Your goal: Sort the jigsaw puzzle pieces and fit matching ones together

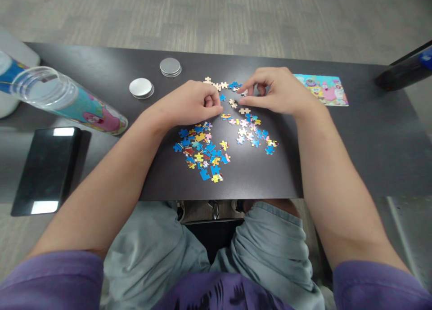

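Note:
My left hand (197, 103) is at the middle of the dark table with its fingers curled in; whatever may be in them is hidden. Close to its fingertips lie a small blue jigsaw piece (222, 97) and a yellow-red piece (226, 116). My right hand (276, 92) reaches in from the right, thumb and index finger apart, over several pieces. Beside its thumb are two plain beige pieces, one (232, 103) left of the other (245, 111). Nearer me, colourful pieces form a left pile (199, 149) and a right pile (249, 132).
A picture card (324, 90) lies right of my right hand. Round discs (170, 66) and more discs (141, 87) sit at the back left. A clear-topped tube (84, 105) and a black tablet-like object (47, 168) are on the left. A dark bottle (405, 69) is far right.

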`<state>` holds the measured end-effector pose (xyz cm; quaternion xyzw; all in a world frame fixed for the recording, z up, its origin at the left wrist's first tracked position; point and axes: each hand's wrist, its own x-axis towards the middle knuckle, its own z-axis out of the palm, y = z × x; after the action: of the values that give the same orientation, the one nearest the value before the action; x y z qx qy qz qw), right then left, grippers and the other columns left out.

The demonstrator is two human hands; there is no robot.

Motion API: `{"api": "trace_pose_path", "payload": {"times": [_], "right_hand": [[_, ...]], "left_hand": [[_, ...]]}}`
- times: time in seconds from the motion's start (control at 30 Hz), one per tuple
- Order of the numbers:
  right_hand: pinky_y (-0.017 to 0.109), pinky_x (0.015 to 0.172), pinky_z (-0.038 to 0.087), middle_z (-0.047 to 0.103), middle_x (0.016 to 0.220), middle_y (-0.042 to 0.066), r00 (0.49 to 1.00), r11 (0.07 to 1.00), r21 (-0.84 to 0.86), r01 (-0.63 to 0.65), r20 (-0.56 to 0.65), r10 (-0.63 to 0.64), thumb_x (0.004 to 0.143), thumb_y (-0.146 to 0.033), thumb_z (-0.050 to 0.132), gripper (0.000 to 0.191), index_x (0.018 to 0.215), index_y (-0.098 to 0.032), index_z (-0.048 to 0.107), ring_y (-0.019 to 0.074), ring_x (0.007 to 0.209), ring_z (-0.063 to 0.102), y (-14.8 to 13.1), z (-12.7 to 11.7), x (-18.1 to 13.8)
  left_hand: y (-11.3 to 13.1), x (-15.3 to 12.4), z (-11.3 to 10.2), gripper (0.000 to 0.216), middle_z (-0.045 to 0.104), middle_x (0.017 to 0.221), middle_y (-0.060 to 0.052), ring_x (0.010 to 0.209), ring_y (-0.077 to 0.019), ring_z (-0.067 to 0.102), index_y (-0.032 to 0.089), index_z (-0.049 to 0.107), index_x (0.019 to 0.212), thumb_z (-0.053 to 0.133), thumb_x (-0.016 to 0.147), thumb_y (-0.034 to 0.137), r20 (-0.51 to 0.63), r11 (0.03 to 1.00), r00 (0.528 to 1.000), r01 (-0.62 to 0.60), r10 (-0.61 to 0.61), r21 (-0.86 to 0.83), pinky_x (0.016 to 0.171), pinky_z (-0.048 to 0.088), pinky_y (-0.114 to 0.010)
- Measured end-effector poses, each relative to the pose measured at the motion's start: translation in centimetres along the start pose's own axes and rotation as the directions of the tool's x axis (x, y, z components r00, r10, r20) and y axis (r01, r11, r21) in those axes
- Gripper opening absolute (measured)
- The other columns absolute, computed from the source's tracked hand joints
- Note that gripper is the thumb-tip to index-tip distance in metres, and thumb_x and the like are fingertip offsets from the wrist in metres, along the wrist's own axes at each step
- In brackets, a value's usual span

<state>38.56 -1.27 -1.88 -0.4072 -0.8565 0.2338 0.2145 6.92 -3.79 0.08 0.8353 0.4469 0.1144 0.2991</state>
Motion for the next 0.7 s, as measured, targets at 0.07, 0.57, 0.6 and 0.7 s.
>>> {"api": "trace_pose_path", "payload": {"times": [0.07,0.57,0.6,0.7], "right_hand": [[0.052,0.091,0.053,0.086,0.114,0.007,1.0,1.0,-0.005,0.003,-0.006,-0.003,0.099,-0.077,0.101,0.05,0.127,-0.035,0.101,0.0281,0.091,0.068,0.1,0.6,0.3],[0.056,0.093,0.061,0.086,0.103,0.007,0.999,1.0,0.017,-0.004,-0.047,0.005,0.099,-0.057,0.098,0.025,0.102,-0.034,0.091,0.0322,0.09,0.072,-1.0,1.6,0.5],[0.055,0.093,0.061,0.085,0.102,0.007,0.999,1.0,0.02,0.0,-0.049,0.001,0.1,-0.061,0.098,0.029,0.103,-0.034,0.091,0.0317,0.089,0.072,-1.1,1.8,0.6],[0.051,0.092,0.059,0.084,0.103,0.006,0.999,0.999,0.015,0.033,-0.021,-0.033,0.106,-0.068,0.094,0.034,0.112,-0.034,0.093,0.0295,0.089,0.072,-1.6,2.4,0.8]], "left_hand": [[-0.9,0.2,0.3,0.018,0.07,0.08,0.005,0.074,-0.0183,0.064,0.023,0.076,0.096,0.085,0.107,0.012,-0.07,1.0,0.997,-0.02,0.021,0.003,0.084,0.046,-0.038],[-5.0,1.0,1.7,0.028,0.081,0.113,-0.005,0.113,-0.0349,0.077,0.032,0.091,0.135,0.082,0.109,0.038,-0.231,0.951,0.943,-0.18,0.239,0.251,0.091,0.051,-0.052],[-5.1,0.9,1.6,0.028,0.081,0.115,-0.005,0.115,-0.0354,0.077,0.032,0.091,0.135,0.081,0.11,0.039,-0.226,0.951,0.943,-0.186,0.243,0.248,0.091,0.051,-0.052],[-5.1,0.8,1.5,0.029,0.081,0.118,-0.006,0.118,-0.0358,0.077,0.032,0.091,0.136,0.08,0.111,0.043,-0.224,0.955,0.947,-0.174,0.229,0.241,0.09,0.051,-0.053]]}}
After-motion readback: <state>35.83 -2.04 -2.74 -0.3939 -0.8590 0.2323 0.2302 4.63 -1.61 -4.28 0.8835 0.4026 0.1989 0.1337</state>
